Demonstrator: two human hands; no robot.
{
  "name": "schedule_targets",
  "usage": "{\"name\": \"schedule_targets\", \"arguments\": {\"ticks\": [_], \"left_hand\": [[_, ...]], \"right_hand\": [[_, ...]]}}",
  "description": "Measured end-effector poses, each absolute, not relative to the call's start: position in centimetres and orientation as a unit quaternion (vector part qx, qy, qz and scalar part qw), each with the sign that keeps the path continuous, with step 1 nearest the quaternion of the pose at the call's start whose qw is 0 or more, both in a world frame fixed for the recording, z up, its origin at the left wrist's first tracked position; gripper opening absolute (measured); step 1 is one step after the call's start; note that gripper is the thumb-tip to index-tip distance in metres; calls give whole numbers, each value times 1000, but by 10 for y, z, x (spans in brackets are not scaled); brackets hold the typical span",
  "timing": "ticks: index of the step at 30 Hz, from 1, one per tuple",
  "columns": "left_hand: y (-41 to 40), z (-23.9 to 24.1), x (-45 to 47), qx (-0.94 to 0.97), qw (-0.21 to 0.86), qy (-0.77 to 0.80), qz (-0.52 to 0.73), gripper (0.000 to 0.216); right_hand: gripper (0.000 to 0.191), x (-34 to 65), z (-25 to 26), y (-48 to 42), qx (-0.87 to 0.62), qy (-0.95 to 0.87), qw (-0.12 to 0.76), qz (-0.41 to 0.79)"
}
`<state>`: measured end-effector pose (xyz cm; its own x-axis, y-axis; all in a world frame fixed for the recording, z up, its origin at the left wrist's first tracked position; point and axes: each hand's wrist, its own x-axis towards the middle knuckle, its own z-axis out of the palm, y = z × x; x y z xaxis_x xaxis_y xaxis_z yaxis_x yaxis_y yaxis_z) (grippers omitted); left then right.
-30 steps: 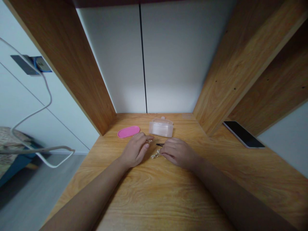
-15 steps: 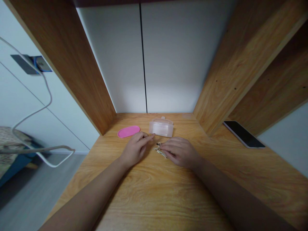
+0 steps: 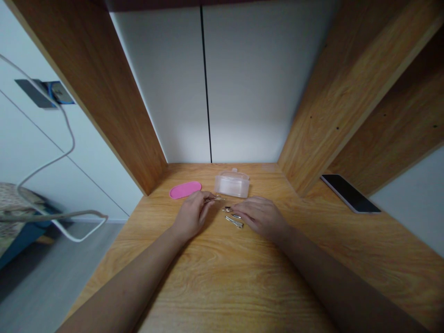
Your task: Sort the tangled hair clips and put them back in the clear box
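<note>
My left hand (image 3: 190, 216) pinches a thin shiny metal piece (image 3: 215, 199) that sticks out to the right from its fingertips. My right hand (image 3: 261, 215) is closed, palm down, with its fingertips at a small dark and silver metal piece (image 3: 227, 209). Just below those fingertips lie a short slim metal piece (image 3: 236, 216) and a longer tapered silver one (image 3: 234, 222), clip-like in shape. Behind the hands stands a clear pinkish plastic box (image 3: 232, 186). Left of it lies a flat pink oval tray or lid (image 3: 185, 189). The metal pieces are too small to name surely.
A black-screened phone (image 3: 350, 193) lies at the right on the wooden desk (image 3: 208, 286). Wooden panels (image 3: 308, 106) rise on both sides, with a white back wall (image 3: 253, 92) between them. A white cable (image 3: 71, 134) hangs off the left side.
The thin metal piece now shows clearly in my left fingers. My right hand has shifted off the tapered piece, and the metal pieces lie more spread apart.
</note>
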<state>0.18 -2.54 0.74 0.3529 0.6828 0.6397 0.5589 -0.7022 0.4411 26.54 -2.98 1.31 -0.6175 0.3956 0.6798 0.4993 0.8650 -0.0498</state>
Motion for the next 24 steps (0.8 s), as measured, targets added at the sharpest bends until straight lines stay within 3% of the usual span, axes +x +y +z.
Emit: {"name": "schedule_targets", "arguments": {"ticks": [8,15,20,24], "left_hand": [[-30,12,2,819,97,399,401,21],[-30,7,3,800,126,414,416,10],[-28,8,4,831,136,369,393,34],[-28,13,5,850,118,351,374,26]], "right_hand": [[19,269,14,-28,-228,-899,369,-62],[15,264,19,-31,-252,-890,376,-49],[23,261,23,-33,-271,-895,353,-24],[24,260,25,-33,-268,-895,356,-28]]}}
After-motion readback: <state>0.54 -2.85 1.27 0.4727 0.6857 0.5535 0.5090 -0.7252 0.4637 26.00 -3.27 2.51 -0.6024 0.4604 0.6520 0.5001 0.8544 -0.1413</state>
